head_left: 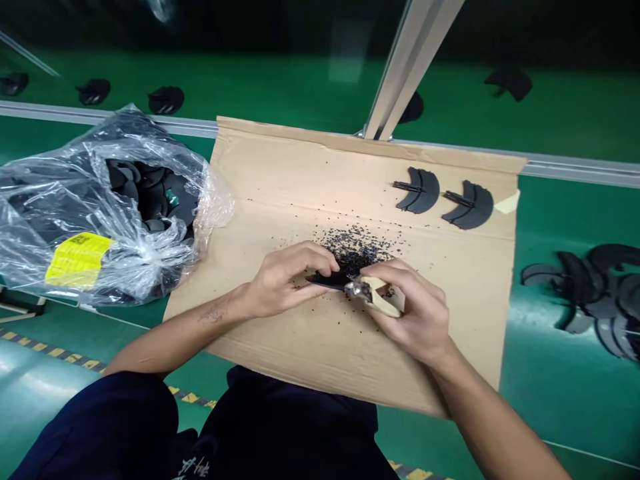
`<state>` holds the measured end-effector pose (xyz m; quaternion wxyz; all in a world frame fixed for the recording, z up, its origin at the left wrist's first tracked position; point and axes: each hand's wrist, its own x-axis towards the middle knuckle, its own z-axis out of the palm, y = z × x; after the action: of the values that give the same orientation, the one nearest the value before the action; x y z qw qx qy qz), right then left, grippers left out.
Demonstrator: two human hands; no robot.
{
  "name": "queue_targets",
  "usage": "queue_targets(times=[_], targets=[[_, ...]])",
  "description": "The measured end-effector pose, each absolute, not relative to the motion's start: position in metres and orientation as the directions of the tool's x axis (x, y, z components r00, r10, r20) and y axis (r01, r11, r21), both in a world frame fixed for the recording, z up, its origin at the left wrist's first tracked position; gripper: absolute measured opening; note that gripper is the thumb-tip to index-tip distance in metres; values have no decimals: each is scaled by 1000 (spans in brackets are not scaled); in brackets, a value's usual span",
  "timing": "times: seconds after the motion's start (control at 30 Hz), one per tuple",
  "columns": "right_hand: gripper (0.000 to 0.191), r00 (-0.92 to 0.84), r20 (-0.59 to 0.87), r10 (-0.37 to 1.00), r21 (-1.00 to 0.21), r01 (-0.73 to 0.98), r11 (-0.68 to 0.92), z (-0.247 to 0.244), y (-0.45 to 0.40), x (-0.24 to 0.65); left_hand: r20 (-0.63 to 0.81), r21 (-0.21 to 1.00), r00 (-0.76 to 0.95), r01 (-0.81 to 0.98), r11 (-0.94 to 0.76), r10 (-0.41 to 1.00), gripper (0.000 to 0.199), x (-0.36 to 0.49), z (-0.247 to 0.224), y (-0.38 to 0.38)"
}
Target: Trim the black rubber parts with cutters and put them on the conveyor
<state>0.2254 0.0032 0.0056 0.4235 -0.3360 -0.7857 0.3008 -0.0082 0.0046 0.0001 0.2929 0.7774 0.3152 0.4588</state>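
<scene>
My left hand (pixel 287 277) grips a black curved plastic part (pixel 327 280) between thumb and fingers, low over the cardboard sheet. Closed around the pale handles of a pair of cutting pliers (pixel 383 297), my right hand (pixel 417 303) brings their metal jaws against the part's right end. Whether the jaws are biting into it cannot be made out. Just beyond both hands lies a pile of small black clippings (pixel 355 247), scattered over the cardboard (pixel 280 173). Two similar black curved parts (pixel 423 191), each with a thin stem, rest toward the cardboard's back right.
On the left, a clear plastic bag (pixel 100 200) with a yellow label holds many black parts. More black parts (pixel 595 287) are heaped on the green table at the right. A metal frame post (pixel 395 80) rises behind the cardboard, beside a reflective panel.
</scene>
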Motion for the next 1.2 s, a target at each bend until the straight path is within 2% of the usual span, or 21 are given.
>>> queue_targets(times=[0.13,0.2,0.27,0.33,0.43,0.5,0.67,0.83,1.2], targets=[[32,-481,573,664,-633,255,731,6,0,227,508,582,517,384,-717,689,27,-11,-5,5],[36,-506,583,636,-616,235,752,9,0,229,493,550,546,407,-729,677,29,-12,-8,6],[43,-500,580,643,-616,249,748,11,2,232,486,587,532,388,-710,693,31,-13,-9,7],[49,-473,562,678,-586,350,731,12,8,237,476,655,487,359,-665,732,33,-13,-8,9],[45,-486,524,699,-438,550,711,8,19,247,472,727,433,302,-617,768,35,-14,-5,12],[39,-522,509,685,-352,600,719,5,24,251,474,753,417,265,-603,775,34,-14,-3,12],[33,-575,513,637,-300,576,761,-1,25,250,452,797,416,210,-567,789,29,-13,-2,11],[32,-577,509,639,-299,577,760,-1,22,248,471,790,430,183,-585,770,30,-12,-1,10],[31,-586,505,633,-210,629,749,5,18,248,490,779,428,177,-602,760,30,-13,-2,9]])
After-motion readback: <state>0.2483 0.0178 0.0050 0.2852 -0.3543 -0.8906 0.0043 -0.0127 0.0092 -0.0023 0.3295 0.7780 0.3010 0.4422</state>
